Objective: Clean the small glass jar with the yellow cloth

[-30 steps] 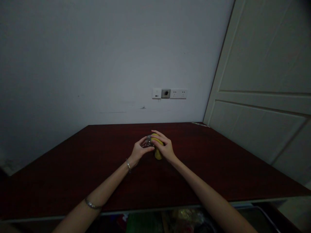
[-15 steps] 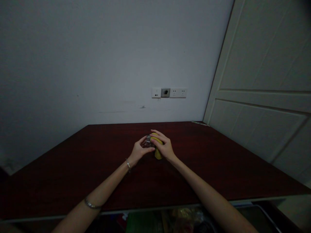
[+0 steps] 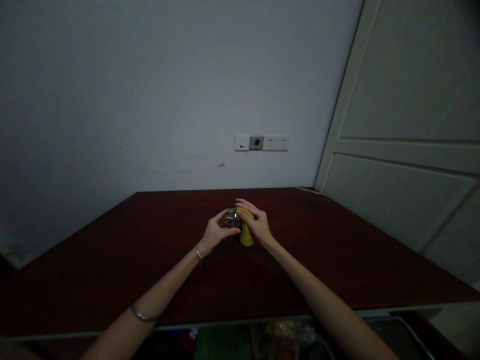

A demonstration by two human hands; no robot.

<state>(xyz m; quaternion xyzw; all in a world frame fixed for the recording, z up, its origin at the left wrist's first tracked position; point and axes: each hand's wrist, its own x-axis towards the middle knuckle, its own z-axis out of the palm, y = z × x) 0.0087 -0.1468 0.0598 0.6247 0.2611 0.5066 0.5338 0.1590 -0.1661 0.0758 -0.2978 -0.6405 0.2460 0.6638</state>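
Note:
A small clear, shiny object (image 3: 233,218), glass or plastic and perhaps a cup or jar, lies sideways between my hands above the dark red table (image 3: 157,215). My left hand (image 3: 218,231) is closed round its left side, thumb below and fingers above. A yellow cloth (image 3: 246,237) is gripped in my right hand (image 3: 257,220) and pressed against the right end of the clear object. The cloth's lower end hangs down below the fingers. How far the cloth reaches into or over the object is hidden by my right hand.
A white wall with sockets (image 3: 276,143) rises behind the table. To the right stands a pale panelled door (image 3: 405,200). Beneath the table's front edge an open drawer or shelf holds a green item (image 3: 223,344) and several other things.
My right hand and the yellow cloth have shifted slightly to the right, showing more of the clear object. My left hand is almost where it was.

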